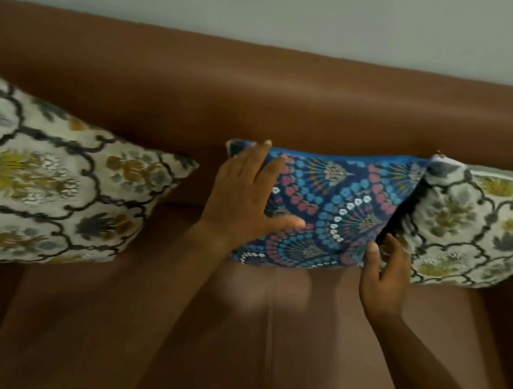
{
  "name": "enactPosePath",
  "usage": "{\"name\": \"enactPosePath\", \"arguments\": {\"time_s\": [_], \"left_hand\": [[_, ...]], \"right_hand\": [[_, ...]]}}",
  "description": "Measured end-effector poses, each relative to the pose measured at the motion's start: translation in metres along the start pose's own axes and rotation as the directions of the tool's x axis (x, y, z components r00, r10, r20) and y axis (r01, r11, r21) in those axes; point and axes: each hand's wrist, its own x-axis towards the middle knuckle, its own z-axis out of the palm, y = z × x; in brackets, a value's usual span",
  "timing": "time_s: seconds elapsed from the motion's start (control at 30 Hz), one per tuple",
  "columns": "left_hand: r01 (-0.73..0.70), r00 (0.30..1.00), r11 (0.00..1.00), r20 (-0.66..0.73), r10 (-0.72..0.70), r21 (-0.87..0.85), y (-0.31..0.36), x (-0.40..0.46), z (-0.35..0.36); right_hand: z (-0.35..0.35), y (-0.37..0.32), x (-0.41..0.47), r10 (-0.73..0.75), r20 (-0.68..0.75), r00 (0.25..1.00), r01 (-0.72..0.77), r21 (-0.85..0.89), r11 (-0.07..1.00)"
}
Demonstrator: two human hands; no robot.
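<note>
A blue patterned cushion [339, 206] stands against the back of a brown sofa [262, 96]. My left hand [244, 199] lies flat on its left part, fingers straight and thumb spread across the front. My right hand [385, 275] is at the cushion's lower right edge, where it meets a cream floral cushion [481, 226]; its fingers curl into the gap between the two and its thumb lies on the blue cushion's front, pinching that edge.
Another cream floral cushion [46, 178] leans at the left end of the sofa. Bare brown seat [131, 325] stretches between it and the blue cushion. A pale wall [275, 2] rises behind the sofa back.
</note>
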Motion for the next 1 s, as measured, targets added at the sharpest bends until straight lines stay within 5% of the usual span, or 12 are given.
{"name": "enactPosePath", "arguments": {"time_s": [0.1,0.2,0.33,0.5,0.7,0.83,1.0], "left_hand": [[-0.051,0.981,0.974,0.193,0.008,0.219,0.013,0.054,0.019],[-0.040,0.943,0.928,0.320,-0.087,0.370,0.011,0.084,0.039],[0.000,0.960,0.876,0.247,-0.135,0.482,0.009,0.092,0.058],[0.156,0.986,0.941,0.015,-0.168,0.302,-0.001,0.062,0.045],[0.530,0.840,0.847,-0.113,-0.531,-0.040,-0.037,-0.028,0.029],[0.566,0.812,0.820,-0.115,-0.572,-0.086,-0.058,-0.020,0.033],[0.464,0.885,0.886,-0.061,-0.462,0.013,-0.084,0.008,0.040]], "right_hand": [[0.013,0.036,0.036,0.048,0.005,0.999,-0.048,0.114,0.992],[0.045,0.065,0.061,0.238,0.105,0.966,-0.256,0.240,0.936],[0.075,0.086,0.076,0.332,0.223,0.916,-0.394,0.351,0.850],[0.069,0.058,0.077,0.242,0.027,0.970,-0.240,0.282,0.929],[0.046,-0.036,0.121,-0.138,-0.059,0.989,0.142,0.070,0.987],[0.061,-0.060,0.139,-0.252,-0.046,0.967,0.253,0.021,0.967],[0.073,-0.034,0.138,-0.210,-0.036,0.977,0.210,0.004,0.978]]}}
